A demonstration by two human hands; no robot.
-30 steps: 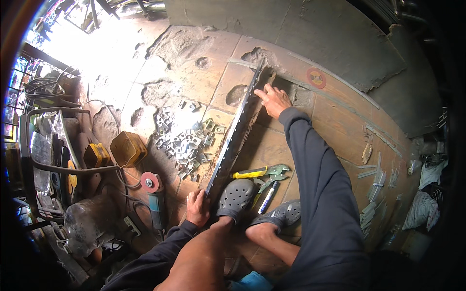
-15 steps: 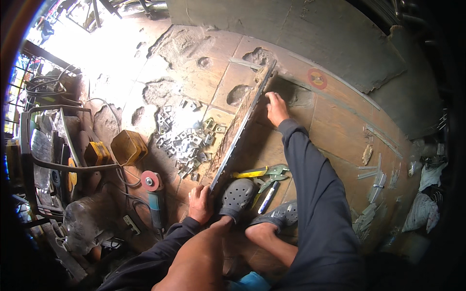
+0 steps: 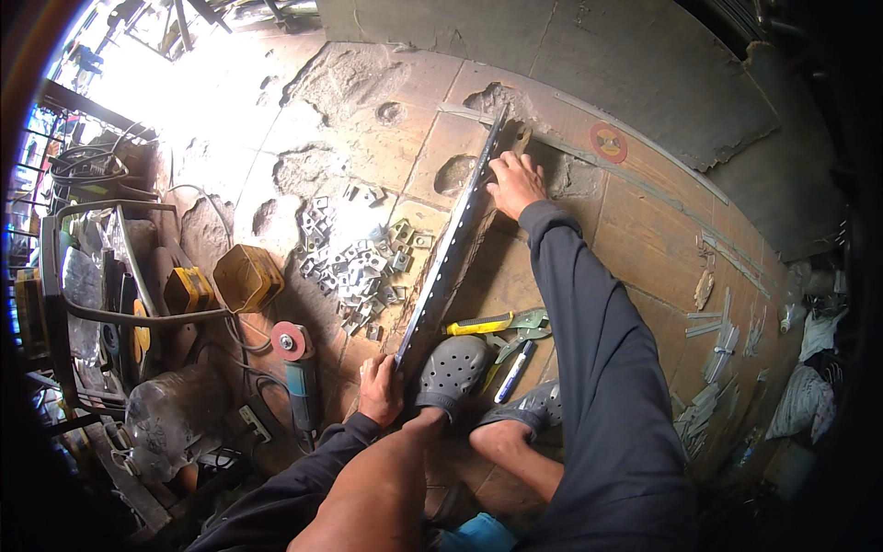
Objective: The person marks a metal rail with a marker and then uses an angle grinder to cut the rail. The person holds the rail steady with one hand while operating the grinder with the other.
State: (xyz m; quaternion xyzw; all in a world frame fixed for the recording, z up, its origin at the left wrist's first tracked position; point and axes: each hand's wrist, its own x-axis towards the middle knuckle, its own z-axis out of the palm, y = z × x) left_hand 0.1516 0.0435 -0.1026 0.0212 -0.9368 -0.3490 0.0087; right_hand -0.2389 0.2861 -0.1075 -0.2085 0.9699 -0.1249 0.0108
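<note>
A long, narrow metal bar with a row of holes slants across a rough wooden plank on the floor. My left hand grips its near end, fingers closed around it. Along the far part, my right hand has its fingers bent against the bar's right side; the fingertips are partly hidden. Just left of the bar lies a heap of small metal clips. Locking pliers, a yellow-handled tool and a marker pen lie beside my grey clog.
An angle grinder with a red disc stands at the left, near yellow open containers and a metal frame. Thin metal strips lie at the right. A red round disc and dark sheets are farther back.
My right hand has moved slightly left and up, onto the bar. The bar has turned, its far end shifting left and its row of holes now showing more.
</note>
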